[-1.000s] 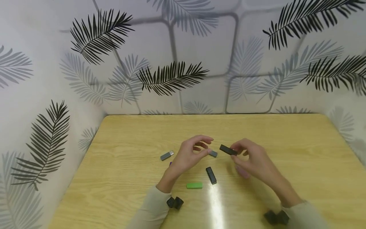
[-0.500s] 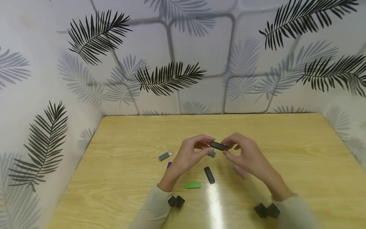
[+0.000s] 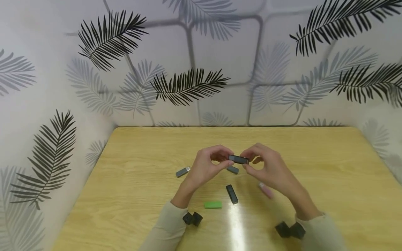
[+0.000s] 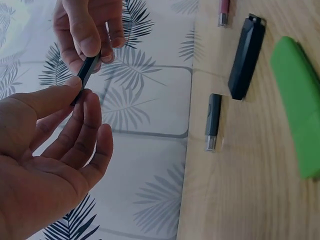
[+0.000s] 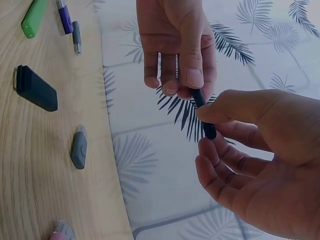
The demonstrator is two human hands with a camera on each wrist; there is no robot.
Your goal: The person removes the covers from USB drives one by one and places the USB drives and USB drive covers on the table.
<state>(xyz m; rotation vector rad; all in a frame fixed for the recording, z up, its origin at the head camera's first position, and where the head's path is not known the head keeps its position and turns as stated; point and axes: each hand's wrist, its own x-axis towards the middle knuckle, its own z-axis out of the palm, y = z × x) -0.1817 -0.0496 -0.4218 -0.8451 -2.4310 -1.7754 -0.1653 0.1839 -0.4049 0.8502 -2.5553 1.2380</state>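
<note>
A black USB stick is held level above the middle of the table, between both hands. My left hand pinches its left end between thumb and fingers. At the right end, the thumb and fingertips of my right hand grip it too. The left wrist view has the stick edge-on between the two sets of fingertips. Beneath the hands lies a grey USB stick, and nearer the front a second black stick. A pink USB stick rests below the right hand.
Another grey USB stick lies left of the left hand, its metal plug bared. A green stick lies toward the front of the wooden table. The right wrist view also catches a purple USB stick. A leaf-patterned wall stands behind.
My right hand has brought the black USB stick leftward to the left hand. The left fingers, apart from it a second ago, now pinch its other end.
</note>
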